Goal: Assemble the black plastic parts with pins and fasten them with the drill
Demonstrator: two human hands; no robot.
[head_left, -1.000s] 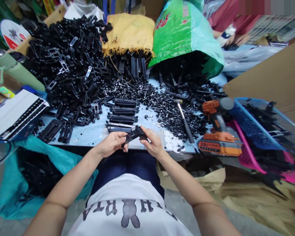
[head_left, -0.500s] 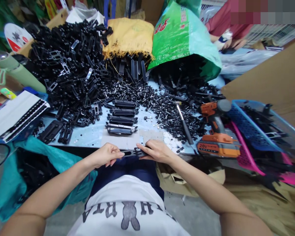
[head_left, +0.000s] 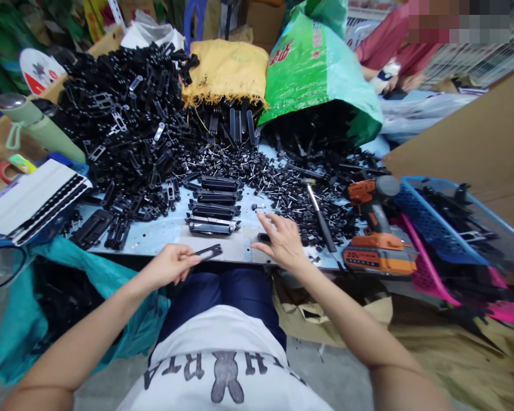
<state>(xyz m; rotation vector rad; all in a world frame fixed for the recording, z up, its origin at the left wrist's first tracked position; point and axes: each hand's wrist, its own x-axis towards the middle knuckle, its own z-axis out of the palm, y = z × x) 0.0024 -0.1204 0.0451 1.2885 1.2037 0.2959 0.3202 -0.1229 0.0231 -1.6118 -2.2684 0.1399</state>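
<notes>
My left hand [head_left: 170,266] pinches one end of a black slotted plastic piece [head_left: 209,252] with a forked tip, held over the table's front edge. My right hand [head_left: 283,242] is open just above the tabletop, thumb and fingers spread. Between its thumb and index finger a dark part [head_left: 263,237] shows on the work surface, mostly covered by the hand; whether the fingers touch it I cannot tell. Behind my hands lies a neat row of several black folded assemblies [head_left: 214,212]. Beyond the row, small black-headed metal pins [head_left: 216,160] are heaped loosely.
At right lie a hammer [head_left: 319,217], an orange cordless drill [head_left: 377,228] and a blue basket [head_left: 449,228]. A big pile of black parts [head_left: 128,120] fills the left. Yellow [head_left: 227,68] and green sacks [head_left: 300,80] stand behind. A person's hands [head_left: 394,80] show at far right.
My hands have moved apart. The left has drawn the slotted piece slightly left and up; the right has moved forward over the tabletop, its fingers spreading, with a dark part now beneath it.
</notes>
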